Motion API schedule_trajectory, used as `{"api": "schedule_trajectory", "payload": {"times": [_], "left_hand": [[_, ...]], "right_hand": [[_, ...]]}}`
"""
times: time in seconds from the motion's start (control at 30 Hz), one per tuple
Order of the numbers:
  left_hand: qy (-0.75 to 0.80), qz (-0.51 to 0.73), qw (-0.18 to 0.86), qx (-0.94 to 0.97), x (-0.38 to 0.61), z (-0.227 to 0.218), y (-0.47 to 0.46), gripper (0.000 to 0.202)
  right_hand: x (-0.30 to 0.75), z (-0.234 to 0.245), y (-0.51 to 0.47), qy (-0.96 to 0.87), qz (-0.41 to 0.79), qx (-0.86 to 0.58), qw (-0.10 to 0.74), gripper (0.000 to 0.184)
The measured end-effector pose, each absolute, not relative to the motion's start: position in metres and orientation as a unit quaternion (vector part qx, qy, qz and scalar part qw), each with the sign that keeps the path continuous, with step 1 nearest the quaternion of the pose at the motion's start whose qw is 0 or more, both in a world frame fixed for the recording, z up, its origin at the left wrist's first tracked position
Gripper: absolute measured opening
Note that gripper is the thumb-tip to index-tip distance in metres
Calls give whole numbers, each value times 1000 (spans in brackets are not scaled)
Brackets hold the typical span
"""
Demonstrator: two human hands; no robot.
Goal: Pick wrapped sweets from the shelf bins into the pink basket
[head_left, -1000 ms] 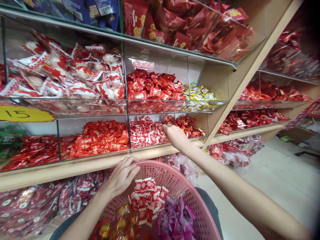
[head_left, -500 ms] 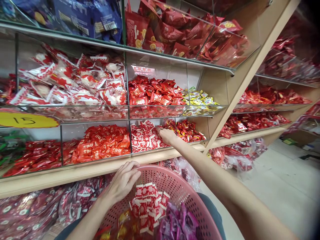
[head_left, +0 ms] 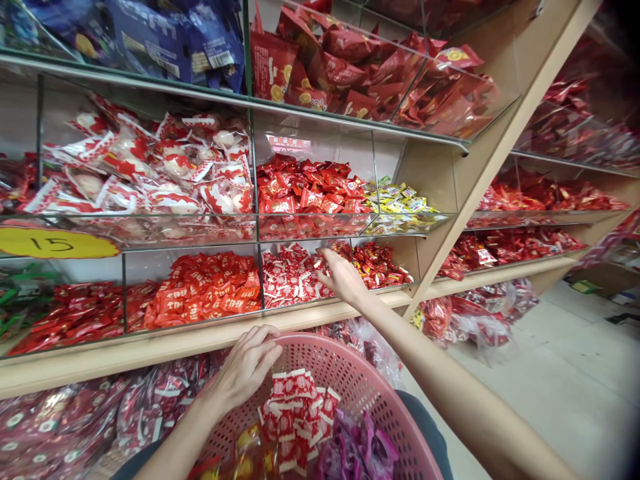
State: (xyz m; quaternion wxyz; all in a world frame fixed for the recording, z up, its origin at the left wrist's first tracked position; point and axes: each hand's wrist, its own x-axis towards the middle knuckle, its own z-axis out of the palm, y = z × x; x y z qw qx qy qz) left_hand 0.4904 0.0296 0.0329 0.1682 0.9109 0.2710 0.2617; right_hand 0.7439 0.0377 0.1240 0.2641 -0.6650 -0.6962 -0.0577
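A pink perforated plastic basket (head_left: pixel 345 353) stands below the shelf, tilted towards me. My left hand (head_left: pixel 250 363) holds its upper left rim, with the fingers over the edge and the thumb inside. Within the basket lie red-and-white candy packets (head_left: pixel 295 407), purple-wrapped candies (head_left: pixel 355 447) and yellow-and-red wrapped sweets (head_left: pixel 247 453). My right hand (head_left: pixel 343 277) reaches over the lowest shelf, palm down. Its fingers are apart, just above the small red-and-white wrapped candies (head_left: pixel 287 277) in their bin. I see nothing between them.
Orange-red packets (head_left: pixel 205 287) fill the neighbouring bin. Clear dividers and a wooden front ledge (head_left: pixel 165 347) border the bins. Higher shelves hold more sweets, and a yellow price tag (head_left: pixel 55 241) hangs at left. Bagged candies (head_left: pixel 465 313) sit under the shelf at right.
My right hand has risen slightly and shifted right over the candies, and its fingers have spread from a closed pose. The left hand stays on the basket rim.
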Motion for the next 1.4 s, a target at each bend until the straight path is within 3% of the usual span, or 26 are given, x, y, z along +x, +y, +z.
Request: {"api": "schedule_trajectory", "payload": {"times": [0.07, 0.17, 0.23, 0.33, 0.7, 0.9, 1.4], "left_hand": [[272, 257, 166, 912, 490, 33, 30, 36], [274, 254, 163, 913, 490, 32, 30, 36], [271, 259, 164, 912, 491, 32, 30, 35], [269, 263, 172, 910, 492, 32, 29, 35], [245, 255, 154, 923, 491, 30, 31, 30], [234, 266, 116, 928, 492, 29, 31, 22], [221, 275, 136, 926, 493, 21, 36, 22]], "right_hand": [[737, 117, 27, -669, 39, -627, 398, 45], [721, 101, 5, -549, 296, -553, 552, 42], [709, 87, -10, -457, 451, -502, 579, 37], [697, 65, -24, -384, 560, -465, 569, 37], [685, 27, -30, -384, 622, -449, 514, 43], [679, 23, -33, -374, 648, -445, 492, 44], [679, 19, -38, -370, 684, -445, 444, 49]]}}
